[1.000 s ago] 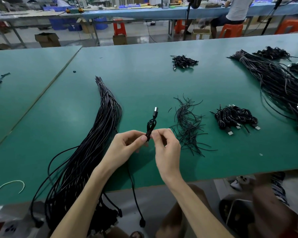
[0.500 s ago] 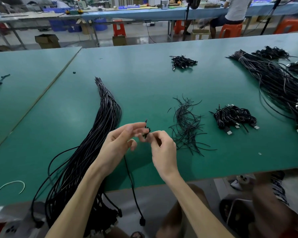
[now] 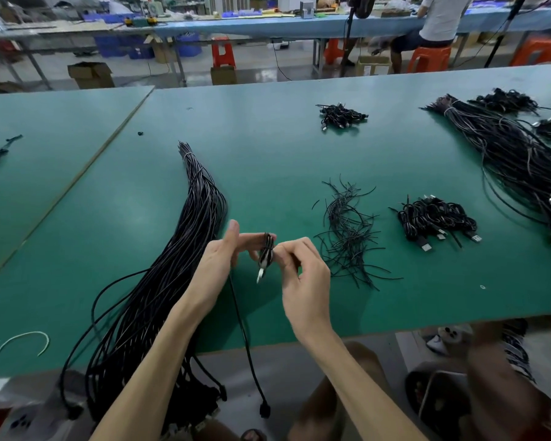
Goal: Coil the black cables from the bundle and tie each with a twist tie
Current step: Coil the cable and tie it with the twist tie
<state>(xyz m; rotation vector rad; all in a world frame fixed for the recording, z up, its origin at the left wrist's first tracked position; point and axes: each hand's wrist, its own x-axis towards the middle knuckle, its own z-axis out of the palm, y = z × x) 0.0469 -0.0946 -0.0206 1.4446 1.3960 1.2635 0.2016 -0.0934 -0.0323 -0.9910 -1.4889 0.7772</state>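
Head camera shows the right hand (image 3: 303, 275) pinching a small coil (image 3: 267, 249) of thin, shiny black cable, its silver plug (image 3: 260, 277) pointing down, while the left hand (image 3: 215, 265) touches it with straight fingers, just above the smooth green table (image 3: 268, 148), between the long bundle (image 3: 185, 249) and the wiry twist ties (image 3: 347, 237).

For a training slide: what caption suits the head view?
Right hand pinches a partly coiled black cable against the left hand, over the green table between cable bundle and loose twist ties.
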